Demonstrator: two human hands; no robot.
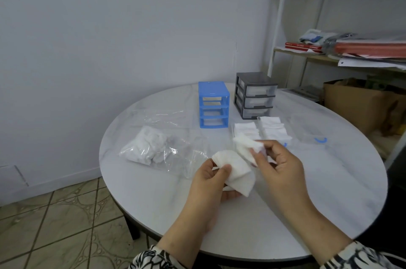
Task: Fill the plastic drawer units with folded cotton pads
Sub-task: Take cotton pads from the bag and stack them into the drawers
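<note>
My left hand [211,183] grips a small stack of white cotton pads [238,173] above the round table [329,180]. My right hand [280,164] pinches a single cotton pad [247,145] just beside that stack. Behind my hands, two clear drawers [261,129] removed from a unit lie on the table, packed with folded pads. A blue drawer unit [213,107] with empty slots stands at the back, and a grey drawer unit [254,95] with its three drawers in place stands to its right.
A clear bag of loose cotton pads [151,148] lies left of my hands, with an empty plastic bag [160,117] behind it. Another clear bag with a blue mark [312,134] lies at the right. A shelf [351,57] and cardboard box [360,106] stand beyond the table.
</note>
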